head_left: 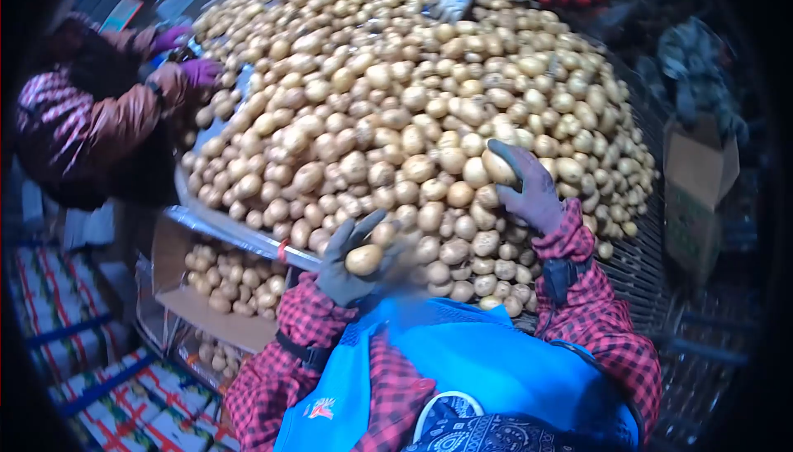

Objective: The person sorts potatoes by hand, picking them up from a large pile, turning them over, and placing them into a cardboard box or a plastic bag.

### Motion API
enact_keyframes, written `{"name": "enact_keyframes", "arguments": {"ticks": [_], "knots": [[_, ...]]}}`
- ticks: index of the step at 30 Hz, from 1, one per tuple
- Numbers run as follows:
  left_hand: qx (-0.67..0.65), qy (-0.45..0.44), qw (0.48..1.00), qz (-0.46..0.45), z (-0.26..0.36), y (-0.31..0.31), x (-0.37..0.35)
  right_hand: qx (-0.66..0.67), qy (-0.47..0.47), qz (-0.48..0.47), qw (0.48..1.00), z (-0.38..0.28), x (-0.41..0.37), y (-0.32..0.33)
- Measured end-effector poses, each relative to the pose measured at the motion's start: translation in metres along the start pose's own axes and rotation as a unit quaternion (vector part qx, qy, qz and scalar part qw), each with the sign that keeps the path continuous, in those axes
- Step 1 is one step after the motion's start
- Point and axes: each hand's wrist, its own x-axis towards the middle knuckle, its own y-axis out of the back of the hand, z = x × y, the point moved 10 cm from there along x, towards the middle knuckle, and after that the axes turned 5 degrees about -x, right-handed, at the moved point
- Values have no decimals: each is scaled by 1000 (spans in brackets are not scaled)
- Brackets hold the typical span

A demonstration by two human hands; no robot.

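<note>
A large heap of potatoes [396, 113] covers the table in front of me. My left hand [351, 262], in a grey glove, is low at the heap's near edge with its fingers curled round a potato [363, 259]. Further right, my right hand [531, 187], in a purplish-grey glove, grips another potato [499, 166] between thumb and fingers, over the heap. Other potatoes lie close around both hands.
An open cardboard box [178, 287] of potatoes stands below the table's left edge. Printed cartons [58, 287] are stacked at the lower left. Co-workers [91, 121] work at the left and far side. Another cardboard box [702, 163] is at the right.
</note>
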Motion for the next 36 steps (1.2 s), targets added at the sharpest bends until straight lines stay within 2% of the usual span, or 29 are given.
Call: {"name": "enact_keyframes", "arguments": {"ticks": [1, 2, 4, 5, 7, 8, 10, 11, 14, 16, 19, 20, 22, 23, 24, 25, 28, 29, 30, 32, 33, 35, 36], "knots": [[250, -124, 960, -18, 21, 13, -3, 109, -32, -46, 992, -3, 2, -25], [344, -154, 925, -35, 26, 17, -4, 212, -67, -86, 971, -21, 3, -47], [519, -226, 823, -51, 37, 25, -8, 305, -7, -162, 938, -54, 6, -91], [437, -192, 879, 1, 31, 22, -12, 379, -48, -202, 902, -62, 4, -110], [478, -172, 861, 22, 31, 10, -19, 512, -133, -244, 813, -77, 1, -142], [498, -161, 851, 33, 31, 4, -22, 517, -130, -251, 808, -81, 1, -149], [250, -168, 953, 46, 31, 11, -35, 629, -205, -224, 716, -82, -1, -165], [217, -182, 957, 61, 33, 13, -44, 623, -217, -238, 712, -83, -2, -171], [194, -245, 945, 93, 48, 25, -70, 666, -245, -248, 660, -91, -12, -184], [164, -294, 940, 51, 58, 36, -82, 673, -237, -274, 645, -101, -18, -195], [214, -387, 892, 93, 75, 57, -122, 657, -284, -309, 626, -120, -31, -209], [161, -377, 908, 81, 76, 62, -132, 658, -281, -304, 629, -130, -32, -209], [168, -442, 879, 71, 84, 53, -179, 654, -265, -337, 623, -150, -36, -210], [185, -480, 855, 69, 88, 49, -213, 651, -289, -347, 610, -157, -40, -209], [266, -580, 758, 135, 97, 54, -260, 643, -272, -348, 626, -160, -41, -211], [138, -572, 798, 132, 100, 54, -293, 632, -259, -357, 638, -162, -42, -214], [230, -669, 690, 152, 114, 82, -424, 609, -248, -377, 652, -161, -42, -221], [246, -704, 624, 234, 97, 74, -461, 603, -254, -386, 651, -162, -45, -226], [238, -719, 597, 264, 82, 92, -500, 607, -261, -382, 646, -165, -45, -234], [240, -745, 566, 258, 50, 114, -555, 614, -259, -399, 630, -177, -43, -245], [241, -770, 502, 313, 28, 121, -573, 593, -261, -388, 655, -182, -40, -250], [188, -785, 477, 348, -6, 145, -597, 581, -249, -413, 655, -204, -36, -254], [133, -778, 517, 330, -17, 159, -602, 571, -239, -430, 657, -215, -36, -258]]}}
